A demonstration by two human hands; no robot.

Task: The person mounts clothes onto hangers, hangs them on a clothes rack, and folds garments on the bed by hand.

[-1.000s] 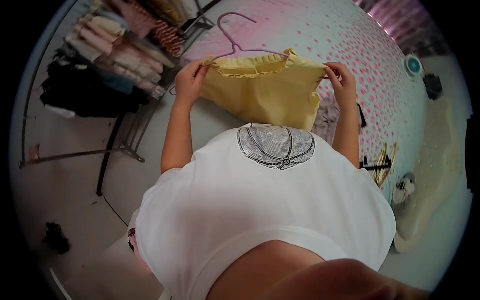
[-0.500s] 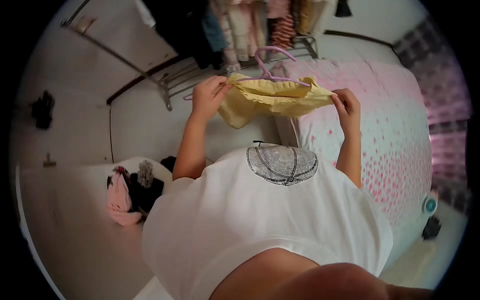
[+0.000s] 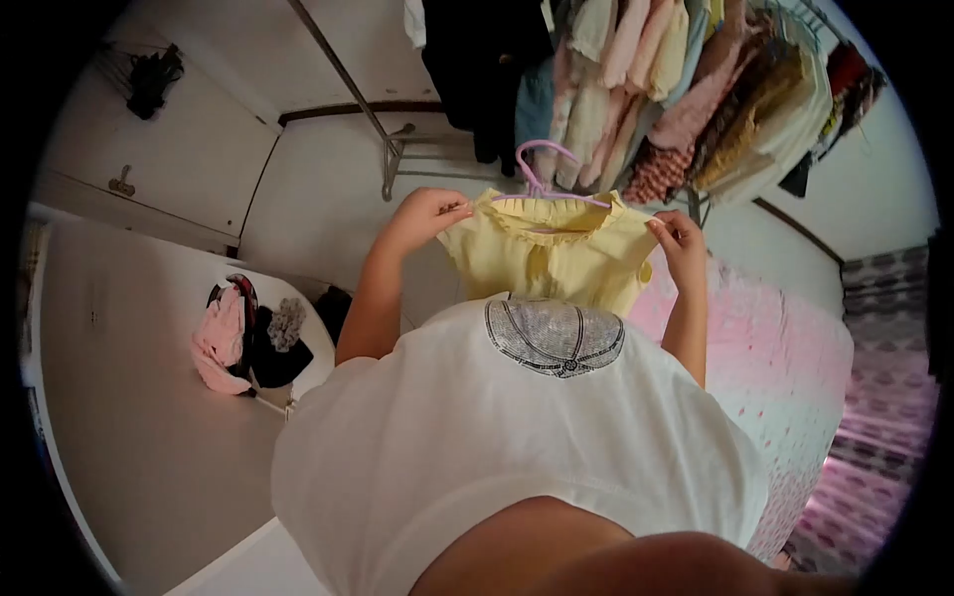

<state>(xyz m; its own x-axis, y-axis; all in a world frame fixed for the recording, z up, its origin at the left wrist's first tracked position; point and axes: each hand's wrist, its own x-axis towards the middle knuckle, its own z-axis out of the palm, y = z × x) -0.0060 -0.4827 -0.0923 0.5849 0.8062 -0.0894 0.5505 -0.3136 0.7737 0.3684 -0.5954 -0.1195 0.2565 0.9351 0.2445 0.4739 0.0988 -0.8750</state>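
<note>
A pale yellow ruffled-neck top (image 3: 601, 260) hangs spread out in front of my chest. Its neckline faces up, and its lower part is hidden behind my white T-shirt. A lilac hanger (image 3: 538, 171) sits inside the top, its hook rising above the collar. My left hand (image 3: 427, 215) is closed in a pinch at the left shoulder of the top. On the opposite shoulder, the fingers of my right hand (image 3: 682, 246) pinch the fabric edge.
Many garments (image 3: 636, 79) hang from a metal rack (image 3: 390, 164) ahead. A bed with a pink and white cover (image 3: 785, 348) lies to the right, near a patterned curtain (image 3: 884, 368). On the left, a pink garment (image 3: 221, 343) and dark items rest on a white surface.
My view has swung so the rack shows more fully to the right. The yellow top has gone from tilted and bunched to hanging flatter, with its front showing. Both hands keep their hold.
</note>
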